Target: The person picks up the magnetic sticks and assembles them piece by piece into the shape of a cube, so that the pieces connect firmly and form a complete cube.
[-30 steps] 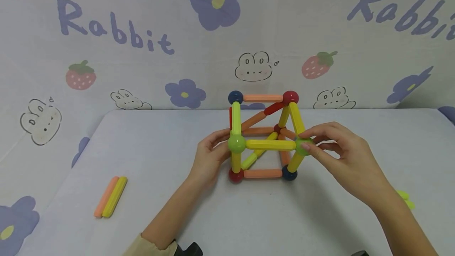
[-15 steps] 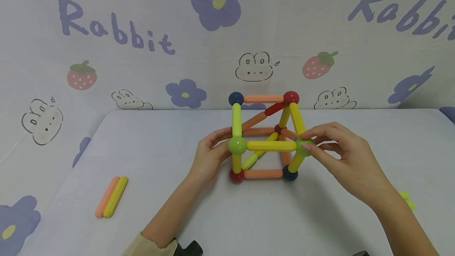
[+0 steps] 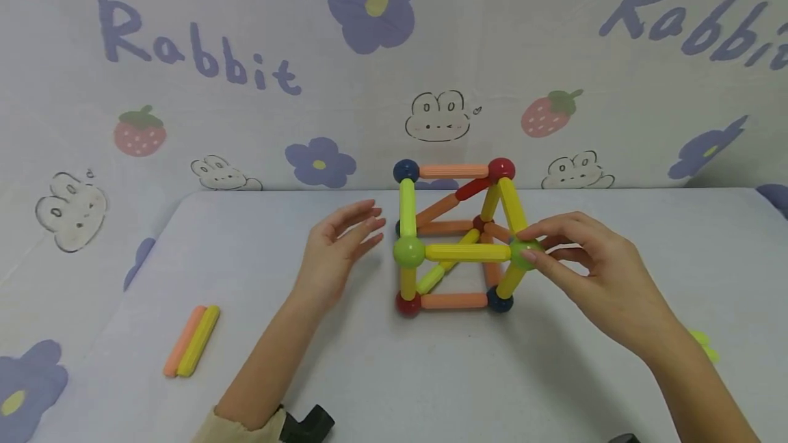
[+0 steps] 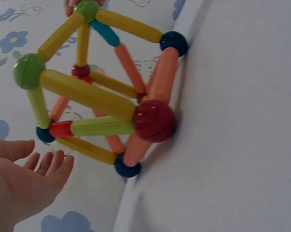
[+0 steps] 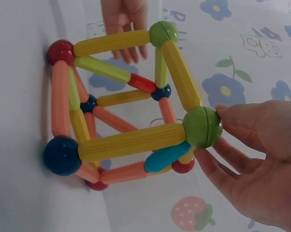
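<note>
A cube-like frame of magnetic building rods and balls stands on the table, its front yellow rod [image 3: 468, 253] running between two light green balls. My right hand [image 3: 594, 272] pinches the green ball [image 5: 202, 127] at the upper right front corner between thumb and fingers. To the left of the frame, my left hand [image 3: 332, 251] holds nothing, its fingers loosely bent and apart from the rods. In the left wrist view a diagonal of a red piece [image 4: 61, 128] and a light green rod [image 4: 102, 126] crosses one side. A teal piece [image 5: 167, 157] belongs to another diagonal.
An orange rod [image 3: 185, 340] and a yellow rod [image 3: 199, 340] lie side by side on the left of the white table [image 3: 382, 388]. Light green pieces [image 3: 704, 345] lie at the right, partly behind the right forearm. A printed cloth [image 3: 234, 122] hangs behind.
My left hand has let go of the frame's left side and drawn back to the left. The right hand stays on its green ball, and the frame stands where it was.
</note>
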Demonstrator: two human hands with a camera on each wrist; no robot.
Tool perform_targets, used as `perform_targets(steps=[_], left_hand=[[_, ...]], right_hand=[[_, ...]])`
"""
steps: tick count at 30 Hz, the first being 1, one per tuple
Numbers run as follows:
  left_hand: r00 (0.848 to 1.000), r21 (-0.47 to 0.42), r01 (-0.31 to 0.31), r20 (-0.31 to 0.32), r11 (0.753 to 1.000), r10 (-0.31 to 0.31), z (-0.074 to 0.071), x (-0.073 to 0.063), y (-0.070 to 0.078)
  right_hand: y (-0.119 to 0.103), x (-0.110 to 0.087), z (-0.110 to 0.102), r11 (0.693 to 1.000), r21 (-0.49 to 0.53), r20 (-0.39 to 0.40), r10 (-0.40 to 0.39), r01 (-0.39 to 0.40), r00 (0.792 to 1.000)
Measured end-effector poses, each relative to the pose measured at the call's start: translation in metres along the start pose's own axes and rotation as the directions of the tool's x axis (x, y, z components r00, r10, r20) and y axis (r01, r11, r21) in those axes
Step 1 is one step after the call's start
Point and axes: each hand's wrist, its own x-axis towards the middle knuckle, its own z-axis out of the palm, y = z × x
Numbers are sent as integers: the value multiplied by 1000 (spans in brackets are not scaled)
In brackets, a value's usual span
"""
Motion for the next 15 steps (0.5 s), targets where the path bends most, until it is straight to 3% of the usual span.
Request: perform_targets(steps=[7, 11, 15], left_hand=[[995, 43, -88, -44, 995, 89, -41, -24, 35], [990, 109, -116, -63, 987, 124, -74, -47, 36], [983, 211, -120, -112, 970, 146, -115, -68, 27]], right_hand=[[6, -7, -15, 999, -48, -23, 11, -12, 1000], [22, -18, -31, 997, -66, -58, 27, -30, 998], [44, -31, -48, 992, -108, -72, 58, -66, 996]])
